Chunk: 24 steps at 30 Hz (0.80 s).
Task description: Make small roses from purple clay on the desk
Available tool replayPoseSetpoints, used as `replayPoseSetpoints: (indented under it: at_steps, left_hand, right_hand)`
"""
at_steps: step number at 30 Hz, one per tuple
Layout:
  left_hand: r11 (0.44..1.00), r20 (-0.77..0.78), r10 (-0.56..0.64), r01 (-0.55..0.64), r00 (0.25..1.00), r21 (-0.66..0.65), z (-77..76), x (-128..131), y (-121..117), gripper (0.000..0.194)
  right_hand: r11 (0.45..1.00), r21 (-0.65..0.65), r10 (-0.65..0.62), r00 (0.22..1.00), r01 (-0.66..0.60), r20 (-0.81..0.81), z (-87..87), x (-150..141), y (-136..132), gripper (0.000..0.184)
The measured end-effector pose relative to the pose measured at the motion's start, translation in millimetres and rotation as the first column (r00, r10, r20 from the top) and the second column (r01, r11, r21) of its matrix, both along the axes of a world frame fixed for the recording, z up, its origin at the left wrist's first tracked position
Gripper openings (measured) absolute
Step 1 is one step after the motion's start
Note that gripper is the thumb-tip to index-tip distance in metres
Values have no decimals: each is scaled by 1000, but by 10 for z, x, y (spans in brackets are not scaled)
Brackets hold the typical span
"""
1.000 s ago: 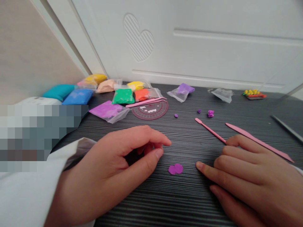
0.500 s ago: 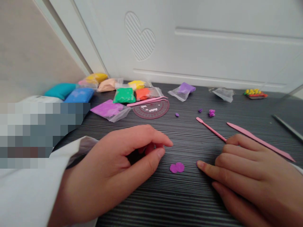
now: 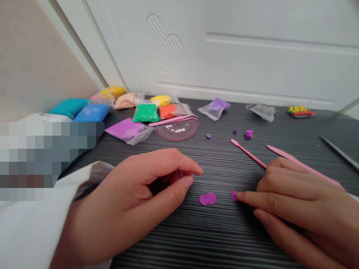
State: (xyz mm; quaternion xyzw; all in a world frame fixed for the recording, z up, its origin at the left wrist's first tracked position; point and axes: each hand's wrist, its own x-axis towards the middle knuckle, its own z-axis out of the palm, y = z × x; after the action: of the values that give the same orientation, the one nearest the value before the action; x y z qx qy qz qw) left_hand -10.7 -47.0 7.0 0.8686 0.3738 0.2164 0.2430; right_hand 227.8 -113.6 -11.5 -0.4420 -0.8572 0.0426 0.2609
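Note:
My right hand [image 3: 300, 203] rests on the dark ridged table, its index fingertip on the edge of a small flat purple clay disc [image 3: 233, 195]. Its thumb lies apart below the index finger, and the other fingers are bent. Left of that disc lie two overlapping purple clay discs [image 3: 207, 198]. Beside this pair my left hand [image 3: 140, 201] is loosely curved, with a gap between thumb and index fingertip and nothing seen in it. A thin pink modelling tool [image 3: 249, 152] and a pink clay knife [image 3: 297, 161] lie beyond my right hand, partly hidden by it.
Bags of coloured clay [image 3: 146, 113] stand along the back left, near a round patterned disc [image 3: 177, 134] with white bits. Small purple clay lumps [image 3: 249, 134] lie mid-table. A grey rod [image 3: 339, 154] is at right; a white panel [image 3: 252, 67] closes the back.
My right index finger has shifted slightly right off the middle of the small purple disc, so most of the disc now shows. My left hand has hardly moved; the view has shifted a little.

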Motion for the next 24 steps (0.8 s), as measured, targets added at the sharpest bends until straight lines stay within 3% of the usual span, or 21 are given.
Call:
replayPoseSetpoints:
  at_steps: [5,16,24]
  left_hand:
    - [1000,10,-2,2,1000,-12,12,-3,-18,17]
    - [999,1,-22,22,1000,27,-11,-27,-9,18]
    - [999,-22,-1,2,1000,37,-37,-18,-2,17]
  right_hand:
    - [992,122,19,995,-31,98,-24,-35,26,23]
    - [996,91,12,994,-22,105,-24,-37,14,22]
    - [985,161,28,980,-61,199,-16,-32,18,17]
